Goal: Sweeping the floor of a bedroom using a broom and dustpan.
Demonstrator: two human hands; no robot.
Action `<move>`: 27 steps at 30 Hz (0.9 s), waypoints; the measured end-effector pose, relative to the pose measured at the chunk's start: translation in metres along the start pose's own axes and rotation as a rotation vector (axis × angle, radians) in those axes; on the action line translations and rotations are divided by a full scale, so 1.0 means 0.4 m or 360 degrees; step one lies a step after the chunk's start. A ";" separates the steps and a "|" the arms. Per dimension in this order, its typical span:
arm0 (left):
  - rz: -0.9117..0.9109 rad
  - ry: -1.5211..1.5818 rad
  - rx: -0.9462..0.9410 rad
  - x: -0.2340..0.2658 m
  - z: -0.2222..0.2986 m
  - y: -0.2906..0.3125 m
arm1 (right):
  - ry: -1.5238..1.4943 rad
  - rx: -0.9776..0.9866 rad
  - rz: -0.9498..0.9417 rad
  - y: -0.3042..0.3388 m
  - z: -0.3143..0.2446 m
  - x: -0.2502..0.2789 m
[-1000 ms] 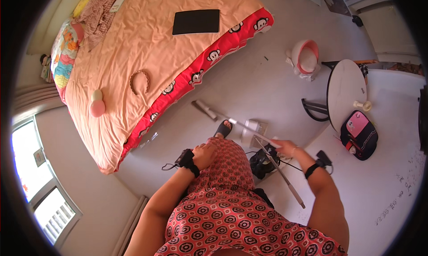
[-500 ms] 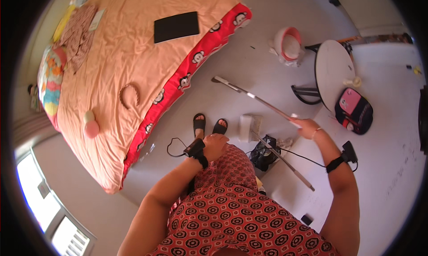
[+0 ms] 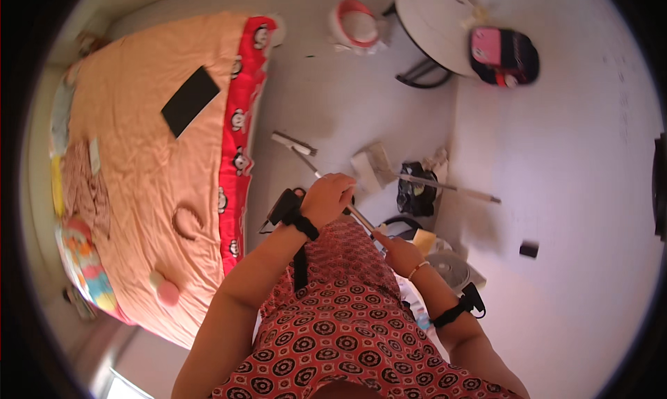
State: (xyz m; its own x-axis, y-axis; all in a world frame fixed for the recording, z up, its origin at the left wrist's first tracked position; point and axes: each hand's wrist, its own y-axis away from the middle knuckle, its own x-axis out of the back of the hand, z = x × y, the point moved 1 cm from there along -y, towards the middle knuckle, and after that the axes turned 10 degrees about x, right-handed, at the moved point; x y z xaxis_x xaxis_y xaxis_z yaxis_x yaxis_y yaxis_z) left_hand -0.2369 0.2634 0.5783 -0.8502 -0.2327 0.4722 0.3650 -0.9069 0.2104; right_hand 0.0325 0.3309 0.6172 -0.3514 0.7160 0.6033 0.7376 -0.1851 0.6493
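A long-handled broom (image 3: 363,219) slants across in front of me, its white head with dark bristles resting on the floor to the far left. My left hand (image 3: 329,199) is closed round the middle of the handle. Lower down and nearer my body, my right hand (image 3: 404,255) grips the same handle toward its upper end. Past the hands, a whitish dustpan (image 3: 373,167) sits on the floor; its long stick leans off to the right. Beside it lies a black plastic bag (image 3: 417,190). Both of my wrists wear black straps with small devices.
A bed with a peach sheet (image 3: 153,190) and red border fills the left. A round white table (image 3: 436,27), a dark and pink backpack (image 3: 504,56) and a pink-rimmed basin (image 3: 356,23) stand far off. Near my right arm is a grey fan (image 3: 450,270).
My left hand has come off my leg and taken hold of the broom handle. The right hand has drawn in toward my body with it. The view has turned right.
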 end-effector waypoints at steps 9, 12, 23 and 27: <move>-0.0414 -0.0004 -0.0269 -0.477 0.218 -0.166 | 0.0117 -0.0064 0.0149 0.227 0.058 -0.029; 0.0173 0.0037 -0.0511 -0.652 0.295 -0.222 | 0.0091 -0.0187 0.0203 0.260 0.105 -0.057; -0.0172 0.0105 0.0034 -0.732 0.321 -0.389 | -0.0066 -0.0337 0.0248 0.324 0.257 -0.089; 0.0040 0.0059 0.0098 -0.506 0.268 -0.446 | -0.0237 -0.0448 0.0103 0.353 0.299 -0.051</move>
State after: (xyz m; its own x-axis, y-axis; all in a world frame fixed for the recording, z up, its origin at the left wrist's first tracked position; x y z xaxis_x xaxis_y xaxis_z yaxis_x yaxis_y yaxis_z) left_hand -0.0892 0.5099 0.5369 -0.8536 -0.2693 0.4459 0.4082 -0.8776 0.2513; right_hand 0.2129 0.3707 0.6412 -0.2057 0.7833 0.5866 0.5600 -0.3974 0.7270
